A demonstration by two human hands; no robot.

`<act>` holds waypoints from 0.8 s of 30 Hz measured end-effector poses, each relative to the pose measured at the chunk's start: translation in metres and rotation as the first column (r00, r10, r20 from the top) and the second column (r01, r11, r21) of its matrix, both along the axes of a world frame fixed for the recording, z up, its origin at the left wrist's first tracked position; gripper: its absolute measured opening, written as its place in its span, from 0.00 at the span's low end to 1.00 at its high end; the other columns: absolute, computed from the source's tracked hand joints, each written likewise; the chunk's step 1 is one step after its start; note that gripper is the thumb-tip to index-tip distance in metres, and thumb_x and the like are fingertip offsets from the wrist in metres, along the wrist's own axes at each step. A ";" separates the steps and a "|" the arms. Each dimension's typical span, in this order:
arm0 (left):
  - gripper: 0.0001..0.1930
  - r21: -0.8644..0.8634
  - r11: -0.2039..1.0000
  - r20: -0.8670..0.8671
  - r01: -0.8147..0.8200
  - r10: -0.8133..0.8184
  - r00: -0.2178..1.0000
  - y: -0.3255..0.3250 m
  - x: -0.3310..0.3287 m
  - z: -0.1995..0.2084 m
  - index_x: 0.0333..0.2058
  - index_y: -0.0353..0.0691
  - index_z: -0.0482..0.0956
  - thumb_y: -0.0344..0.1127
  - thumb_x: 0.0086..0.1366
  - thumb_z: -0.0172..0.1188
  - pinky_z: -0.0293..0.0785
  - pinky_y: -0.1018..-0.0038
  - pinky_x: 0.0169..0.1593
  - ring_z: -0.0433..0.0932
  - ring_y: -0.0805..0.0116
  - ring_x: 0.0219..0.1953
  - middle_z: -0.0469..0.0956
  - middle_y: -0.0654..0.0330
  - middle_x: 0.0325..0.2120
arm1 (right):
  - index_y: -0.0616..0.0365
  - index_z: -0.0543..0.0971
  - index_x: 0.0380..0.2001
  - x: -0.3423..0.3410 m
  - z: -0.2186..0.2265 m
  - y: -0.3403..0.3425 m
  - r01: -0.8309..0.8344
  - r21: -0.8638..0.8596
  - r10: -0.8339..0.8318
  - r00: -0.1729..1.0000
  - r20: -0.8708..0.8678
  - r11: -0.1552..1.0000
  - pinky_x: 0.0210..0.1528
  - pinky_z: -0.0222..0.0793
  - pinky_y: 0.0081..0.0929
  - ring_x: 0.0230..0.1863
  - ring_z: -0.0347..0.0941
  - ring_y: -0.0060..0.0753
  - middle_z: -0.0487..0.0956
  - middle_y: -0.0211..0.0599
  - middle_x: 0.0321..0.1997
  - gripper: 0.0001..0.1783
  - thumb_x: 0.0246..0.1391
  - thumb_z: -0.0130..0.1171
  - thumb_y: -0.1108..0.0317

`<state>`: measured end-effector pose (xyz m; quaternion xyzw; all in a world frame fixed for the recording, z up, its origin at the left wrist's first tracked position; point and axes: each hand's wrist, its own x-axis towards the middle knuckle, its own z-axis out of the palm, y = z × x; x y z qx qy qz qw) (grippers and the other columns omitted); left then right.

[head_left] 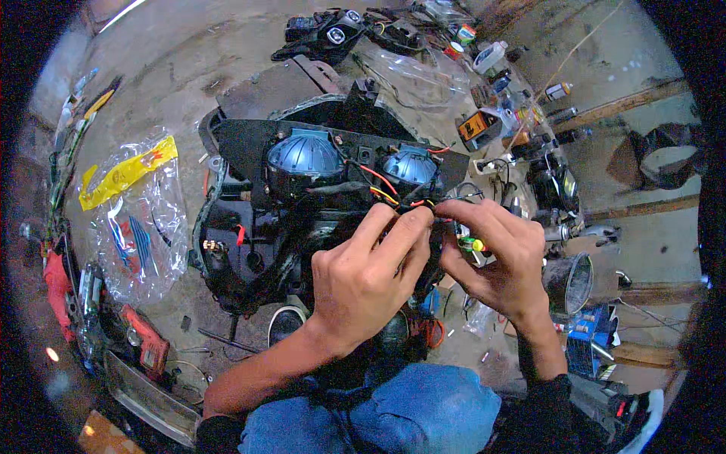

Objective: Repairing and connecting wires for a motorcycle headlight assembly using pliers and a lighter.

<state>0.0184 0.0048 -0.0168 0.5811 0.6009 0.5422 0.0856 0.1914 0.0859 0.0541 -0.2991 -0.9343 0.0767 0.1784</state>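
Observation:
A large black headlight housing lies before my knees. Two round, blue-grey ribbed domes, a larger one and a smaller one, sit in its far part. Thin red, yellow and black wires run from the domes toward my fingers. My left hand is closed, its fingertips pinching the wires at the housing's near side. Close beside it, my right hand is also closed, thumb and forefinger pinching the wires. My fingers hide the exact spot being gripped. A small yellow-green piece shows by my right fingers.
Clear plastic bags with a yellow strip lie at left. A red power tool rests near left, and a long metal trough below it. Bottles and boxes crowd the far right, with a metal can nearer. Lamp parts lie at the back.

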 end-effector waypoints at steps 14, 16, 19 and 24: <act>0.14 -0.017 0.999 -0.010 0.027 -0.027 1.000 -0.001 -0.002 0.001 0.46 0.43 0.86 0.26 0.60 0.72 0.81 0.67 0.31 0.85 0.60 0.30 0.82 0.60 0.35 | 0.52 0.82 0.41 -0.009 0.003 0.006 -0.057 0.009 0.057 0.998 0.027 0.998 0.29 0.75 0.37 0.29 0.80 0.42 0.78 0.33 0.30 0.19 0.47 0.77 0.60; 0.13 -0.049 0.997 -0.012 0.052 -0.052 0.999 -0.001 -0.002 0.002 0.46 0.43 0.86 0.26 0.63 0.71 0.81 0.66 0.31 0.85 0.59 0.30 0.82 0.60 0.35 | 0.53 0.81 0.39 -0.007 0.002 0.007 -0.062 -0.003 0.062 0.997 0.043 0.998 0.29 0.74 0.37 0.29 0.79 0.43 0.78 0.33 0.30 0.19 0.47 0.78 0.60; 0.10 -0.068 0.997 -0.021 0.032 -0.033 0.999 0.000 -0.003 -0.003 0.45 0.43 0.86 0.27 0.65 0.71 0.80 0.66 0.30 0.84 0.59 0.29 0.81 0.59 0.34 | 0.58 0.81 0.36 0.003 -0.010 0.022 -0.022 0.209 0.050 0.990 -0.132 0.978 0.29 0.72 0.33 0.27 0.77 0.38 0.78 0.35 0.29 0.14 0.48 0.75 0.67; 0.08 -0.048 0.998 0.034 0.049 -0.047 0.998 -0.003 -0.004 -0.001 0.44 0.42 0.86 0.28 0.66 0.71 0.79 0.68 0.29 0.83 0.62 0.26 0.81 0.60 0.33 | 0.55 0.80 0.35 0.105 0.056 0.039 0.619 -0.131 -0.533 0.525 -0.664 0.774 0.28 0.62 0.21 0.27 0.67 0.17 0.74 0.19 0.27 0.09 0.66 0.66 0.62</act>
